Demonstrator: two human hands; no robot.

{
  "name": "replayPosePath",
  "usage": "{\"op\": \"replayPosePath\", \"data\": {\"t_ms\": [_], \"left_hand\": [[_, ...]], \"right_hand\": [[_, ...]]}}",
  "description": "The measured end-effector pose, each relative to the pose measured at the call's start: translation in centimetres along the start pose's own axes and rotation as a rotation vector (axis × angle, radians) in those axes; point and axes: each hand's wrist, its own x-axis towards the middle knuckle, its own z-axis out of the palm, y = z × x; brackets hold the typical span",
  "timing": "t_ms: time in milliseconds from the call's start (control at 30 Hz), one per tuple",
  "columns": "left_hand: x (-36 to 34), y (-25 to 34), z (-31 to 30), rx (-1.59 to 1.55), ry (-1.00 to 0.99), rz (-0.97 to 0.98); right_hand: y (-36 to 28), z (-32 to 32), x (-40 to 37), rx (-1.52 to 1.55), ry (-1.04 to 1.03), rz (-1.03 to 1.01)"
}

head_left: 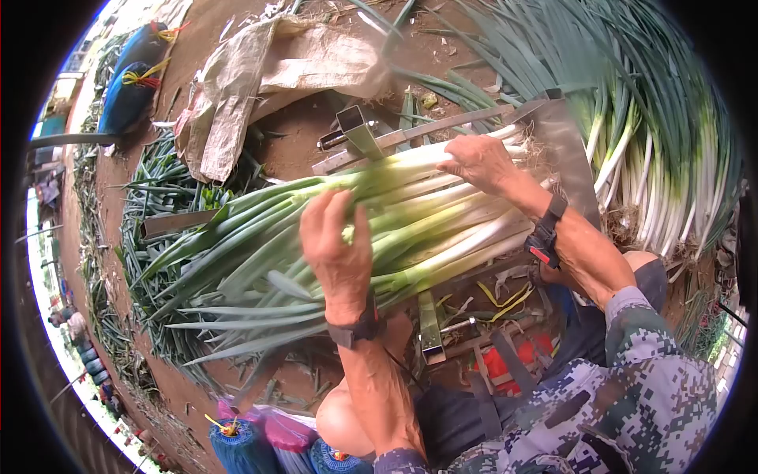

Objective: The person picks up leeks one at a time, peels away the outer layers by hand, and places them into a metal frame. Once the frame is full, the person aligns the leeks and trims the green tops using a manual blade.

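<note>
Green onions [426,225] laid across a metal frame [458,123], roots near the metal sheet [572,162].
Stalks are best kept parallel and pressed lightly, so bruising is avoided. The left hand [335,245]'s fingers are curled, apart, over the leaves; the right hand [483,163]'s are bent at the white stems, grip unclear. No brand or writing can be read.

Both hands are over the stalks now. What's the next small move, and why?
I'd probably lower the left hand onto the leaves and draw them inward. They fan out loosely to the left, while the white ends lie closer together. The right hand is already at the upper stalks, so it could perhaps steady them.
</note>
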Motion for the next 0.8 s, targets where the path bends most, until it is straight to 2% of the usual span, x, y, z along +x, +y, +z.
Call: {"op": "replayPosePath", "data": {"t_ms": [67, 100, 167, 267, 300, 367, 500, 533, 733, 800], "left_hand": [[1.6, 1.4, 2.0, 0.073, -0.27, 0.126], [2.3, 2.0, 3.0, 0.11, -0.297, 0.188], [2.4, 1.2, 5.0, 0.202, -0.465, 0.187], [3.1, 0.4, 5.1, 0.269, -0.29, 0.265], [3.1, -0.2, 4.5, 0.321, -0.259, 0.228], [3.2, -1.9, 3.5, 0.414, -0.192, 0.169], [2.0, -5.8, 0.6, 0.565, -0.24, 0.057], [1.5, -6.4, 0.0, 0.628, -0.32, -0.012], [2.3, -6.3, 2.0, 0.464, -0.424, 0.029], [2.1, -7.1, 3.0, 0.415, -0.484, 0.022]], "right_hand": [[-3.6, -2.3, 0.3, 0.029, -0.012, -0.007], [-5.7, -3.9, 0.7, -0.021, -0.035, -0.006], [-8.7, -6.5, 0.8, -0.065, -0.037, -0.052], [-10.1, -8.3, 1.0, -0.082, -0.013, -0.06], [-10.3, -8.8, 1.3, -0.064, -0.021, -0.076], [-9.4, -9.4, 1.8, -0.043, -0.032, -0.099], [-5.6, -8.7, 1.1, 0.009, -0.067, -0.124], [-3.5, -7.9, 0.6, 0.041, -0.032, -0.155], [2.5, -3.4, -0.5, -0.071, -0.005, 0.011], [4.1, 0.2, -1.2, -0.041, 0.027, 0.092]]}}
